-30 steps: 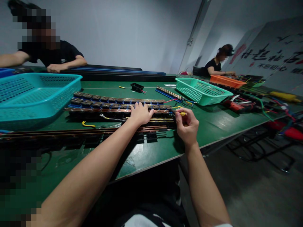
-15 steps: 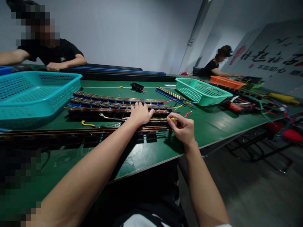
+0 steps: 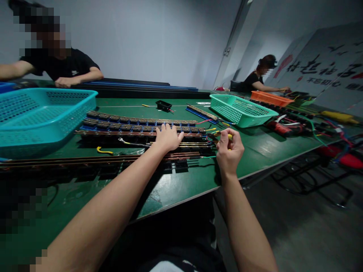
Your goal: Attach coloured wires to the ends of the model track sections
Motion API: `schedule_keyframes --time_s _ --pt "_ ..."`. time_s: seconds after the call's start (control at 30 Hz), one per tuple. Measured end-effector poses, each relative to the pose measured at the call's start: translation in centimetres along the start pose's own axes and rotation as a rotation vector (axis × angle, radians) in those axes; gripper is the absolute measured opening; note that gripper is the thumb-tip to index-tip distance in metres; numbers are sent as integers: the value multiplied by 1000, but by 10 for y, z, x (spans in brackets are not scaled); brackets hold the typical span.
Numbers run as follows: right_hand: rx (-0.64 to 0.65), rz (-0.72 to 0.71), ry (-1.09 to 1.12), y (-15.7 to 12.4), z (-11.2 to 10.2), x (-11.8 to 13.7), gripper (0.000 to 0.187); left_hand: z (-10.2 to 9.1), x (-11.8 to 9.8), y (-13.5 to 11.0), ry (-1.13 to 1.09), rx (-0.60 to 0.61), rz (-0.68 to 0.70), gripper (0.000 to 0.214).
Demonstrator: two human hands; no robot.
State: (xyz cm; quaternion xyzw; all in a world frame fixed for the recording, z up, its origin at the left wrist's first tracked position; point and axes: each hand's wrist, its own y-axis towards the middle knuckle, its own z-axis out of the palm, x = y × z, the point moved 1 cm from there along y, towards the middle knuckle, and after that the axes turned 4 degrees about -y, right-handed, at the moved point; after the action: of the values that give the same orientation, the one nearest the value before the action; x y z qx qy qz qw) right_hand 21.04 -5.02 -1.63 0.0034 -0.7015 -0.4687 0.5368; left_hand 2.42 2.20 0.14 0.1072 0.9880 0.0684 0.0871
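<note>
My left hand [image 3: 167,139] lies with its fingers spread across a row of long track-like strips with copper-coloured bars [image 3: 133,132] and blue and black supports. Off the strips' right end, my right hand [image 3: 230,151] is closed on a small yellow piece [image 3: 230,136]; its kind is partly hidden by the fingers. Short coloured wires stick out near that hand, among them a green wire [image 3: 208,156]. A dark cable with a metal ring terminal [image 3: 121,140] lies left of my left hand. Nearer me runs another long copper-barred strip [image 3: 70,159].
A turquoise basket [image 3: 48,132] stands at left, a mint-green basket [image 3: 241,119] at right, with an orange tray [image 3: 270,99] behind it. A yellow wire piece [image 3: 104,151] and a small black box [image 3: 163,105] lie on the green table [image 3: 176,196]. Two people sit across.
My right hand has moved right and a little up, away from the strips' end, with the yellow piece in it. The green wire now shows. My left hand has stayed put.
</note>
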Motion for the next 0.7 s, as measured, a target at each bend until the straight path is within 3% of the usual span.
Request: schedule_keyframes --time_s 0.3,0.47,0.6,0.7 --pt "-200 115 226 13 -1 -2 34 1 0 0 2 -3 1 68" --pt "-118 6 171 10 -7 4 34 -1 -1 0 5 6 4 68" --pt "-204 -104 126 -3 -19 18 31 -2 -1 -1 3 7 -4 66" --pt "-269 -103 90 -12 -30 27 33 -2 -1 0 2 10 2 66"
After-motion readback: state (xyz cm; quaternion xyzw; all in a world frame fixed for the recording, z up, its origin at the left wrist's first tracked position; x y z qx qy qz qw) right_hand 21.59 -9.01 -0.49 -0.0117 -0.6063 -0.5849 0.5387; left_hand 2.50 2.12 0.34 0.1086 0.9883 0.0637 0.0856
